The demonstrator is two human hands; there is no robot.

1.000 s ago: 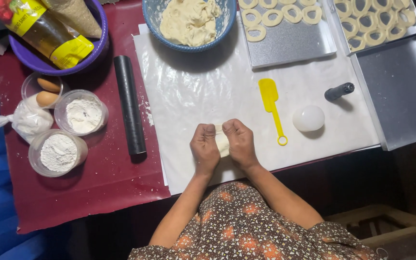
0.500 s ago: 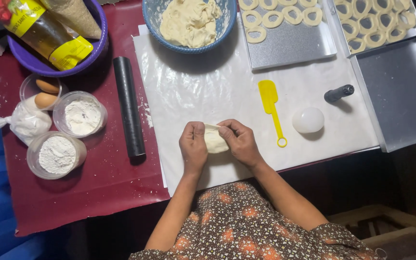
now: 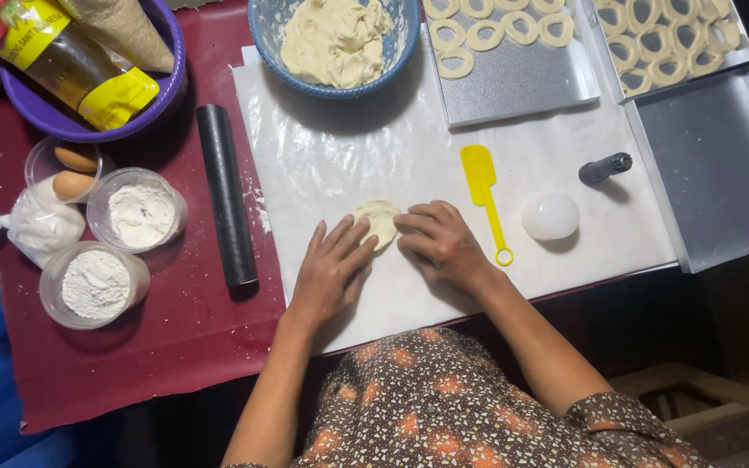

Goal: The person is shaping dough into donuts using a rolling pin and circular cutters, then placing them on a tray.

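Dough disc (image 3: 381, 220) on the white sheet (image 3: 322, 173), under the fingertips of both hands. Left hand (image 3: 333, 270) and right hand (image 3: 440, 243) lie flat, fingers spread, gripping nothing. Dough probably soft, light, easily torn; lift by the edges.

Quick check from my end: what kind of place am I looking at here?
Most likely a home baking setup on a table. The left hand and right hand press a dough piece on a white sheet, with a dough bowl and trays of dough rings.
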